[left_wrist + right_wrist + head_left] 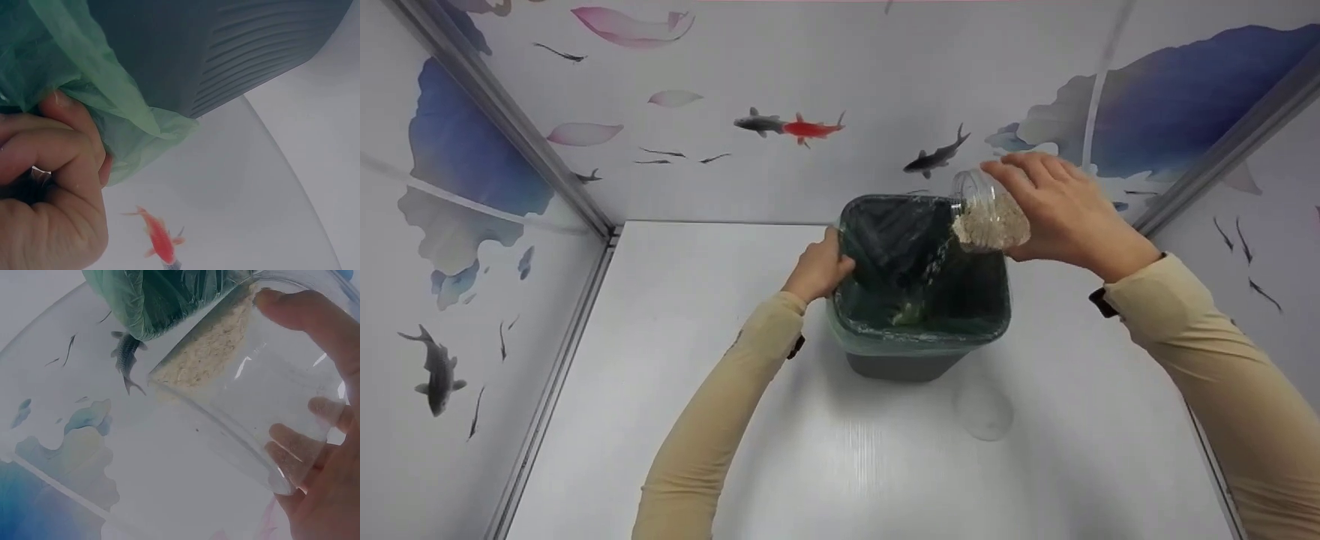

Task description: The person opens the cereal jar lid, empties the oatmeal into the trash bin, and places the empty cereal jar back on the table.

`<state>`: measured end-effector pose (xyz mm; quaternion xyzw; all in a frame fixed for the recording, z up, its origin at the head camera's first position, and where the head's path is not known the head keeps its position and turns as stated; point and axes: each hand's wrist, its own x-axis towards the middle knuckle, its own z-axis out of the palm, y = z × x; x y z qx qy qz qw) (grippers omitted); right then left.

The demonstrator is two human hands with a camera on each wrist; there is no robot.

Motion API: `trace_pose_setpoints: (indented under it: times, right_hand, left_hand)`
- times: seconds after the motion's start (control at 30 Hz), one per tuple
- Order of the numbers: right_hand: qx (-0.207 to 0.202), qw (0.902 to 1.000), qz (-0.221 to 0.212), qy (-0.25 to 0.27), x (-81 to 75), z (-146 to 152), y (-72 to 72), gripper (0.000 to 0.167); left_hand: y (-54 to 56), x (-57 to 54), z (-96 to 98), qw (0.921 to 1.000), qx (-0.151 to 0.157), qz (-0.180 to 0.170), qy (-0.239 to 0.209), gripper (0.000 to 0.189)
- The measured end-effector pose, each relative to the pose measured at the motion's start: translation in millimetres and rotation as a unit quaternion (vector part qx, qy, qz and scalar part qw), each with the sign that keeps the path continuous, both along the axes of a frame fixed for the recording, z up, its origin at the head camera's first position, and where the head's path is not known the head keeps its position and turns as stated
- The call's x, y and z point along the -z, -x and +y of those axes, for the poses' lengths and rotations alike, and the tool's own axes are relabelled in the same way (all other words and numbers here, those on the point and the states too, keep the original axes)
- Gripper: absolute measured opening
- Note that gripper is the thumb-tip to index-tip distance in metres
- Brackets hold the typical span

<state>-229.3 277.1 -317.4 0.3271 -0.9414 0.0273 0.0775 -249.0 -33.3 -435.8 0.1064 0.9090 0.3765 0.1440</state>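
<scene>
A dark grey trash can point(901, 367), lined with a green plastic bag point(885, 346), stands on the white table. My left hand point(816, 268) grips its left rim; in the left wrist view its curled fingers point(53, 149) hold the edge of the bag. Over the rim's right side, my right hand point(1061, 214) holds a clear jar point(975, 184) tipped toward the can. Pale beige flakes point(994, 225) lie along the jar's lower side, and a stream of them falls into the bag. In the right wrist view, thumb and fingers wrap the clear jar wall point(253, 405).
A clear round lid point(988, 412) lies on the white table point(720, 337), just in front of the can at the right. White panels printed with fish and petals point(810, 67) enclose the back and both sides, joined by metal frame bars point(555, 386).
</scene>
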Motion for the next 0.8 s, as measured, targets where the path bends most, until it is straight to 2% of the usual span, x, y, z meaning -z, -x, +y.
trace_pose_setpoints:
  times: [0.43, 0.8]
  right_hand:
    - [-0.013, 0.9999, 0.008, -0.005, 3.7, -0.9, 3.6, 0.109]
    - [-0.029, 0.9995, 0.015, 0.005, 1.6, -0.3, 4.4, 0.108]
  left_hand:
    - [0.8, 1.1, -2.0, 1.0, 0.002, 0.005, 0.008, 0.042]
    - [-0.5, 0.5, 1.7, 1.0, 0.002, -0.001, 0.007, 0.055]
